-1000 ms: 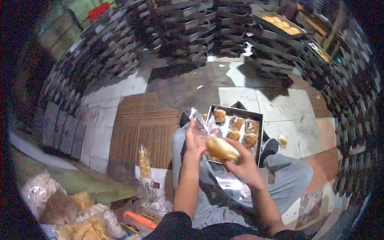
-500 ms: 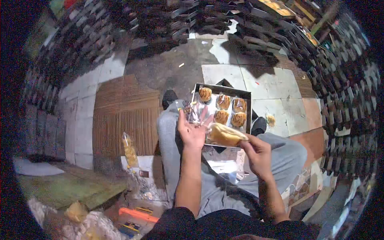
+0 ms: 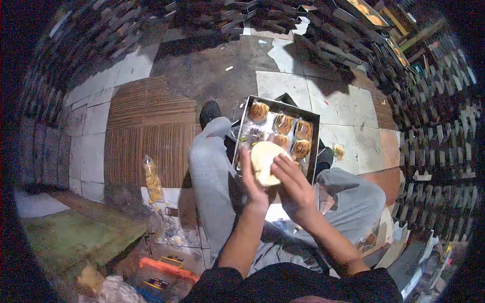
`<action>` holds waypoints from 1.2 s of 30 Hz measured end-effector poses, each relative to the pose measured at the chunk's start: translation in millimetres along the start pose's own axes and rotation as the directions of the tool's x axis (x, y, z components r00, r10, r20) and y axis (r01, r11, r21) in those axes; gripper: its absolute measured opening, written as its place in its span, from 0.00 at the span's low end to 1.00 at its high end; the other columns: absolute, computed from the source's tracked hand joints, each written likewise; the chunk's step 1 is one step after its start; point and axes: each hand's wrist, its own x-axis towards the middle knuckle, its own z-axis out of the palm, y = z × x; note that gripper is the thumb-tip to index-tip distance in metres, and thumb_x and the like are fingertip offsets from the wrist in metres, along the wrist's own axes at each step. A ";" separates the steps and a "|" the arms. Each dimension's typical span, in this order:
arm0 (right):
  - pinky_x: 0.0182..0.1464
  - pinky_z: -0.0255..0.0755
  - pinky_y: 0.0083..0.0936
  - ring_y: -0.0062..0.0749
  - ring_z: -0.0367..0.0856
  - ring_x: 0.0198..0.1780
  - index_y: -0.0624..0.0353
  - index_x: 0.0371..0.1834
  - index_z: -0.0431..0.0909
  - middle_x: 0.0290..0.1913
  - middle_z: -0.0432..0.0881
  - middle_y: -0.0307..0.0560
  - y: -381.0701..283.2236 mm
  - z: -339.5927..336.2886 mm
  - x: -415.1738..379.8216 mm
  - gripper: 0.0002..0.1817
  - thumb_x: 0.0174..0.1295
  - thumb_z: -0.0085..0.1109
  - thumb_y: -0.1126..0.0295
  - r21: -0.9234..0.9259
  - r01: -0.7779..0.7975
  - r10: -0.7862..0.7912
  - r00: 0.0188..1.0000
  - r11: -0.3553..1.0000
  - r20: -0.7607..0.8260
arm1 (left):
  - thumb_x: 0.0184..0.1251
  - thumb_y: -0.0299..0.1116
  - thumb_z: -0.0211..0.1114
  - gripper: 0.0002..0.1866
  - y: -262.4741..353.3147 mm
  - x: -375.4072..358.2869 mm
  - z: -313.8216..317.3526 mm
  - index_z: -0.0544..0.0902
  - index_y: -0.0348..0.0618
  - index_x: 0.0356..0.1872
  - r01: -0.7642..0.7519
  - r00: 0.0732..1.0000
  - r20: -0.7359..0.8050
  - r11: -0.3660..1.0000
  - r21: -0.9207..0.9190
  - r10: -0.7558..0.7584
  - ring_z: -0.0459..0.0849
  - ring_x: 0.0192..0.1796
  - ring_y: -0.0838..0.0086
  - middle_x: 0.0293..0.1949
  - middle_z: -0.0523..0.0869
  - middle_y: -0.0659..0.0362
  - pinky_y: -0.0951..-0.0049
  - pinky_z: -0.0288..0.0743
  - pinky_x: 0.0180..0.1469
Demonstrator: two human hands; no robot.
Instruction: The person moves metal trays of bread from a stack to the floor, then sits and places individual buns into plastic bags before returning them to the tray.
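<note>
Over the tray, a pale, round bread bun (image 3: 266,160) is held between my two hands, its cream-coloured face turned up. My left hand (image 3: 252,184) cups it from the left and below, thumb along its side. From the right, my right hand (image 3: 294,187) lays its fingers over the bun's edge. Beneath them a dark-rimmed tray (image 3: 317,132) stands across my lap. Several brown-striped buns in clear wrap (image 3: 303,130) sit in it, mostly on the right. My hands and the bun hide part of the tray's near side.
A clear bag of yellowish snacks (image 3: 152,182) lies on the floor to the left. One small wrapped piece (image 3: 339,151) lies right of my foot. Stacked dark trays (image 3: 348,55) line the back and sides. A greenish board (image 3: 91,227) and orange item (image 3: 169,269) are at lower left.
The bun, pinched at its right end by my right hand before, has moved left and turned face up. My left hand, open before, now holds it too.
</note>
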 end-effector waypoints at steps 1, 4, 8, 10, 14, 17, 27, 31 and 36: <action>0.72 0.68 0.45 0.57 0.70 0.74 0.65 0.66 0.76 0.69 0.76 0.62 2.1 -1.5 -0.2 0.32 0.53 0.63 0.83 -0.010 -0.032 0.032 0.999 0.999 0.006 | 0.79 0.65 0.37 0.43 -4.4 -1.8 3.9 0.67 0.33 0.73 0.002 0.999 -0.045 1.000 -0.017 -0.002 0.76 0.69 0.49 0.70 0.74 0.40 0.49 0.69 0.73; 0.72 0.69 0.44 0.57 0.72 0.73 0.65 0.65 0.77 0.68 0.76 0.61 0.4 -6.5 -18.2 0.30 0.54 0.60 0.85 0.053 -0.050 0.045 0.995 0.997 0.094 | 0.81 0.61 0.37 0.39 18.6 8.1 -2.3 0.69 0.34 0.71 0.157 0.988 0.059 0.935 -0.317 -0.146 0.78 0.68 0.49 0.68 0.77 0.42 0.48 0.72 0.70; 0.72 0.69 0.43 0.57 0.73 0.72 0.64 0.65 0.77 0.66 0.79 0.60 2.4 -23.0 -30.7 0.28 0.57 0.62 0.85 0.103 -0.189 0.198 0.976 0.977 -0.091 | 0.78 0.65 0.41 0.39 -15.1 2.1 26.0 0.74 0.38 0.67 0.047 0.976 -0.211 0.997 -0.066 -0.060 0.83 0.61 0.47 0.62 0.82 0.44 0.47 0.76 0.67; 0.72 0.69 0.44 0.56 0.72 0.73 0.64 0.65 0.77 0.67 0.78 0.60 -2.0 -32.8 -39.8 0.27 0.58 0.62 0.84 0.123 -0.193 0.209 0.969 0.973 -0.131 | 0.78 0.64 0.41 0.38 -22.5 -6.3 28.4 0.73 0.38 0.68 0.030 0.992 -0.128 0.995 0.090 -0.018 0.84 0.60 0.45 0.62 0.82 0.43 0.47 0.76 0.67; 0.71 0.70 0.39 0.52 0.72 0.73 0.63 0.64 0.78 0.67 0.78 0.59 -8.0 -37.9 -58.9 0.25 0.61 0.62 0.84 0.131 -0.107 0.124 0.983 0.986 -0.132 | 0.84 0.57 0.38 0.33 -29.7 -29.3 48.8 0.73 0.38 0.68 0.213 0.976 0.071 0.962 -0.172 -0.203 0.85 0.59 0.52 0.61 0.83 0.45 0.53 0.77 0.66; 0.75 0.64 0.44 0.56 0.68 0.75 0.62 0.67 0.77 0.70 0.75 0.59 4.5 -44.0 -58.6 0.25 0.64 0.59 0.83 0.061 -0.141 0.152 0.946 0.988 -0.285 | 0.81 0.63 0.37 0.38 -53.9 -53.8 75.7 0.73 0.37 0.68 -0.012 0.996 -0.086 0.969 0.248 0.035 0.84 0.59 0.56 0.59 0.84 0.48 0.57 0.77 0.64; 0.80 0.52 0.45 0.58 0.57 0.81 0.61 0.75 0.66 0.79 0.61 0.63 -1.6 -51.8 -70.9 0.33 0.63 0.58 0.77 0.223 -0.172 0.169 0.985 0.959 0.030 | 0.77 0.64 0.48 0.38 -51.2 -34.8 26.0 0.69 0.41 0.71 0.189 0.970 0.151 0.981 0.042 -0.193 0.84 0.58 0.54 0.62 0.82 0.47 0.49 0.83 0.57; 0.62 0.73 0.40 0.54 0.81 0.60 0.64 0.62 0.78 0.59 0.81 0.62 -17.6 -68.3 -68.6 0.20 0.66 0.59 0.76 0.449 -0.287 0.242 0.957 0.846 0.157 | 0.77 0.65 0.48 0.39 -27.8 -37.6 35.5 0.69 0.39 0.71 0.182 0.958 0.239 0.981 -0.073 -0.160 0.84 0.59 0.51 0.62 0.82 0.45 0.52 0.84 0.56; 0.45 0.78 0.46 0.53 0.88 0.42 0.62 0.48 0.81 0.38 0.87 0.62 -18.8 -35.3 -60.5 0.11 0.71 0.59 0.66 0.264 -0.308 0.279 0.950 0.914 0.142 | 0.78 0.61 0.49 0.35 -22.8 -51.4 52.7 0.69 0.41 0.71 0.206 0.956 0.224 0.978 -0.041 -0.192 0.84 0.60 0.52 0.61 0.83 0.45 0.52 0.82 0.58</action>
